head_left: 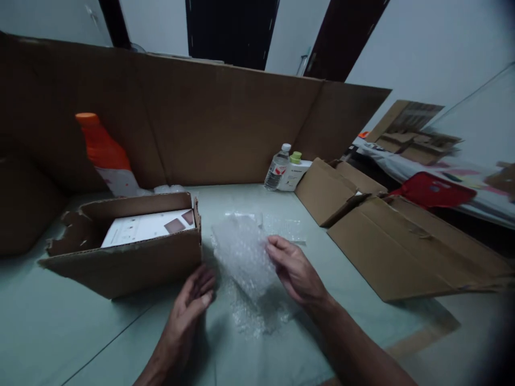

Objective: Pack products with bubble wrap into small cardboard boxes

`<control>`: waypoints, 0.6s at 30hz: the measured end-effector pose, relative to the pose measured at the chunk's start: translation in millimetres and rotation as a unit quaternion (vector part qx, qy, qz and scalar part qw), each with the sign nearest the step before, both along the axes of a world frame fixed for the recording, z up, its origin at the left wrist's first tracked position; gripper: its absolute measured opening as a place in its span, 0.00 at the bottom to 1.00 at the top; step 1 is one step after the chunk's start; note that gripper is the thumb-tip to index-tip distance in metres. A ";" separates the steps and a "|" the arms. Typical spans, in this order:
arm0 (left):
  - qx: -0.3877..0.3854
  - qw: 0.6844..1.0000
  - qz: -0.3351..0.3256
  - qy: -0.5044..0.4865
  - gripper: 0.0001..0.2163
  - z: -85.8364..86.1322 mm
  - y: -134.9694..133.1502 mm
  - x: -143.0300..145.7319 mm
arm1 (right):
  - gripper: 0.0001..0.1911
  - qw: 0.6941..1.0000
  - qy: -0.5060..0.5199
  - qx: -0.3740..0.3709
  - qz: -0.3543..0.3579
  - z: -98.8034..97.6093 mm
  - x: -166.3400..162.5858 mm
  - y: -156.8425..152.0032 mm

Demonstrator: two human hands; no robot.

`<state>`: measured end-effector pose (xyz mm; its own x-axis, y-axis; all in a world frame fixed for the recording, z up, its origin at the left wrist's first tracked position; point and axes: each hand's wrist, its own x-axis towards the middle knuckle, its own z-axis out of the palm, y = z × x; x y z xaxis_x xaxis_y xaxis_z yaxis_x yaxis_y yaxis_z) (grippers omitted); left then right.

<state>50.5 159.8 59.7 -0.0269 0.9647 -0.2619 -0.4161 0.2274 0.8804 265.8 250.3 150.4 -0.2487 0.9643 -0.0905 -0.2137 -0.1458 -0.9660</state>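
From the crinkled clear bubble-wrap sheet (243, 254), pale green tabletop (231, 198) leaves passage at twelve o'clock up to the tall brown cardboard wall (225, 123); an open-topped brown cardboard box (148, 268) blocks nine, a long brown cardboard carton (386, 249) three.

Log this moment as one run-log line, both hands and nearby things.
right hand: holding translucent plastic bubble wrap | left hand: near open brown cardboard box | inside box: white printed rectangular package

Right fingers (277, 247) holding bubble wrap (243, 260), left fingers (196, 283) near open carton (156, 265)
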 end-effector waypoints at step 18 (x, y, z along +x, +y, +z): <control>-0.138 0.979 -0.035 -0.144 0.39 33.3 -82.0 -31.6 | 0.17 0.975 0.070 -0.203 0.064 -46.3 -46.7 -89.2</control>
<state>19.0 77.8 93.0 0.1509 0.8530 -0.4996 -0.6128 0.4773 0.6298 219.0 161.0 104.0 -0.4027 0.8164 -0.4139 -0.2946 -0.5437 -0.7859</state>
